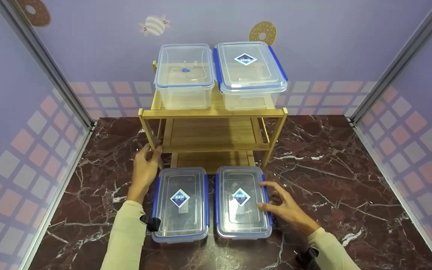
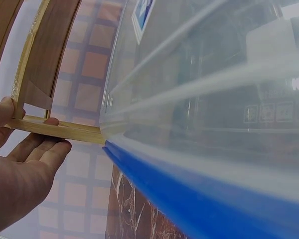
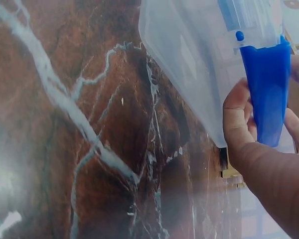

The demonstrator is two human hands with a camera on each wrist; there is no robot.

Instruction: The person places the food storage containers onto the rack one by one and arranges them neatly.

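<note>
Two clear lidded containers with blue clips lie side by side on the marble table [image 1: 332, 168]. My right hand [image 1: 281, 206] is at the right side of the right container [image 1: 241, 202]. In the right wrist view, my right hand [image 3: 249, 149] pinches that container's [image 3: 189, 64] blue side clip [image 3: 266, 94] between thumb and fingers. My left hand [image 1: 146, 165] reaches past the left container [image 1: 180, 204] and holds the front left leg of the wooden rack [image 1: 212, 112]. The left wrist view shows my left hand [image 2: 25, 164] with thumb and fingers around the rack's shelf edge [image 2: 60, 130], beside the container [image 2: 214, 99].
Two more clear containers, one plain-lidded [image 1: 184, 75] and one with blue clips [image 1: 249, 71], stand on the rack's top tier. Its middle and lower shelves hold nothing. Purple walls with metal corner posts [image 1: 388, 71] close in the table on three sides.
</note>
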